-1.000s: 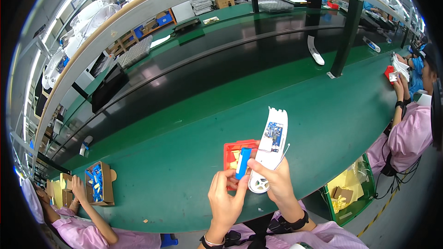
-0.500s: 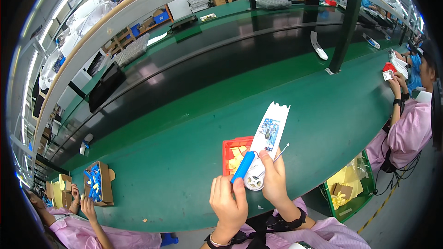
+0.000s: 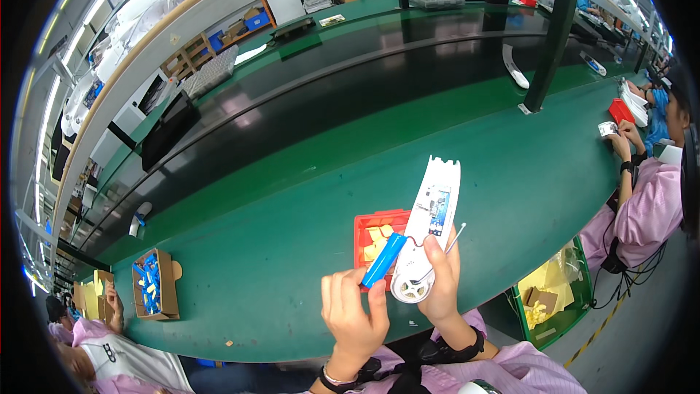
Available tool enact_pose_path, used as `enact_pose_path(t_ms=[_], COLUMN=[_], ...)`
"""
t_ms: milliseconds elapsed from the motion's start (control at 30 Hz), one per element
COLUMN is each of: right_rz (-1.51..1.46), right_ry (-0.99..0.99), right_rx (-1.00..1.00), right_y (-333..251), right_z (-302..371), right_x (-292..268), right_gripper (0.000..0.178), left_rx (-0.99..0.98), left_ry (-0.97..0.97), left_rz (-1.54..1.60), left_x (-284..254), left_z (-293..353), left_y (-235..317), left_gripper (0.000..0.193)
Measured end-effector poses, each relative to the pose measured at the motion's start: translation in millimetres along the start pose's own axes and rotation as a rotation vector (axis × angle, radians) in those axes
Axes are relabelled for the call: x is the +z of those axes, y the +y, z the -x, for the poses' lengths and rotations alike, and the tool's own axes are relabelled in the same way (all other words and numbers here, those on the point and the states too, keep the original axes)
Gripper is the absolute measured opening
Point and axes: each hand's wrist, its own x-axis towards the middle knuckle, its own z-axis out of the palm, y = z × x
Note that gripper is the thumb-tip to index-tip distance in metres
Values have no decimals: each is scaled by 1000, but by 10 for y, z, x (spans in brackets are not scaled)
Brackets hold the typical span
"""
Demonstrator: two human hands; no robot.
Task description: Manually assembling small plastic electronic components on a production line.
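Between thumb and fingers, my left hand (image 3: 355, 317) grips the lower end of a blue cylindrical battery (image 3: 384, 261). A dark reddish wire runs from the battery's upper end to a long white plastic housing (image 3: 432, 193). My right hand (image 3: 442, 284) holds that housing tilted, thumb on its face. A blue circuit board (image 3: 439, 211) sits inside it, and a round spoked part (image 3: 411, 287) is at its lower end. Beside my right fingers, a thin white cable (image 3: 458, 237) with a small tip sticks out. Behind the battery stands a red bin (image 3: 361, 230) with yellow pieces.
A cardboard box (image 3: 169, 299) of blue batteries stands at the left, near a co-worker (image 3: 109, 357). Another co-worker (image 3: 645, 193) sits at the right by a green crate (image 3: 580, 288). White housings (image 3: 515, 69) lie on the dark conveyor (image 3: 328, 91) beyond the green table (image 3: 277, 248).
The battery has swung slightly lower and away from the housing, showing the wire between them. The housing has turned a little in my right hand. The left co-worker has leaned and shifted.
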Motion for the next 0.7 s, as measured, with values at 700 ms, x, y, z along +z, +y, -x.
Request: enact_pose_path(t_ms=[700], right_rz=[78], right_ry=[-99], right_rx=[-12], right_y=[158], right_z=[-23], right_x=[-31], right_gripper=[27], left_rx=[-303], left_ry=[-5], left_rz=[246], left_x=[-22], left_z=[130], left_y=[224], left_gripper=[20])
